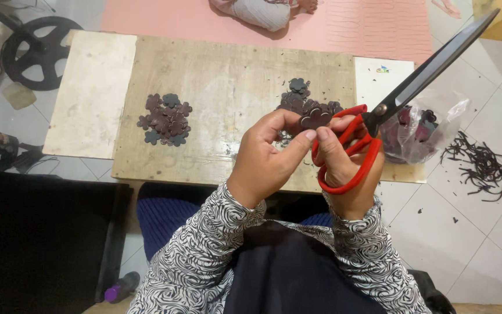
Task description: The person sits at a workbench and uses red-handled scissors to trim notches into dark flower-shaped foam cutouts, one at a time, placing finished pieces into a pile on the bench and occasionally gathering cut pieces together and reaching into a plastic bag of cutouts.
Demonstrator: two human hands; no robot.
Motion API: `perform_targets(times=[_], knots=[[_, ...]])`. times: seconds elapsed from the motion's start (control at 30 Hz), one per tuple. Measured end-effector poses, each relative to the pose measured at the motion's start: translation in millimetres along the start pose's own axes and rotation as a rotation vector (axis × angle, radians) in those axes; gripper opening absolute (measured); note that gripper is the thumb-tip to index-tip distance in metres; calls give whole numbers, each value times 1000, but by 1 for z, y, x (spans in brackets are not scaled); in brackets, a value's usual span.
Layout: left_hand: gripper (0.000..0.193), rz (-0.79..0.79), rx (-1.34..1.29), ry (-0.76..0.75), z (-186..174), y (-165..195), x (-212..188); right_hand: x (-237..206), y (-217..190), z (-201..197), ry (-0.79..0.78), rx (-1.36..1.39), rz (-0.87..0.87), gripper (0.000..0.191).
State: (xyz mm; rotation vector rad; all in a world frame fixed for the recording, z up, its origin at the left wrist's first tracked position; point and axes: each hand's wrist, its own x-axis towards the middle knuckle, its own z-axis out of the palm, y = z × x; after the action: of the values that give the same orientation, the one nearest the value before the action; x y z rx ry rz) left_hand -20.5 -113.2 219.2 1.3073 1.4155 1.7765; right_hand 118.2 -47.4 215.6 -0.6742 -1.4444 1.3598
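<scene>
We pinched a dark flower-shaped cutout (315, 118) between the fingertips of our left hand (268, 157) and right hand (344, 168), above the wooden board (228, 87). Our right hand also gripped the red-handled scissors (379, 116), blades shut and pointing up-right.

Even, soft indoor light falls from above my hands, moderately bright, with no hard glare. My left hand (268, 157) and my right hand (344, 168) cast only a faint shadow onto the wooden board (228, 87) just beyond them. The black blades of the scissors (379, 110) in my right grip carry a dull sheen along their length. The clear plastic bag (431, 128) to the right of my grip shows pale highlights. Below and left of my hands the floor sinks into near-black. Focus is sharp at my grip; straight edges bow outward toward the frame corners.
</scene>
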Motion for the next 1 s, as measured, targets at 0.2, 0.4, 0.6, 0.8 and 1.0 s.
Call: perform_targets(times=[0.2, 0.4, 0.6, 0.8, 1.0], knots=[[10, -163, -413, 39, 12, -13, 5, -7, 9, -15, -27, -22, -20, 18], [10, -200, -562, 45, 16, -22, 5, -31, 20, -29, -199, -1, 74, 38], [11, -216, -491, 58, 16, -18, 5, -38, 34, -34, -468, -23, 159, 85], [9, -361, -501, 41, 13, -15, 5, -40, 43, -34, -526, -13, 184, 89], [12, -382, -495, -38, 13, -14, 3, -39, 38, -34, -536, -81, 132, 88]])
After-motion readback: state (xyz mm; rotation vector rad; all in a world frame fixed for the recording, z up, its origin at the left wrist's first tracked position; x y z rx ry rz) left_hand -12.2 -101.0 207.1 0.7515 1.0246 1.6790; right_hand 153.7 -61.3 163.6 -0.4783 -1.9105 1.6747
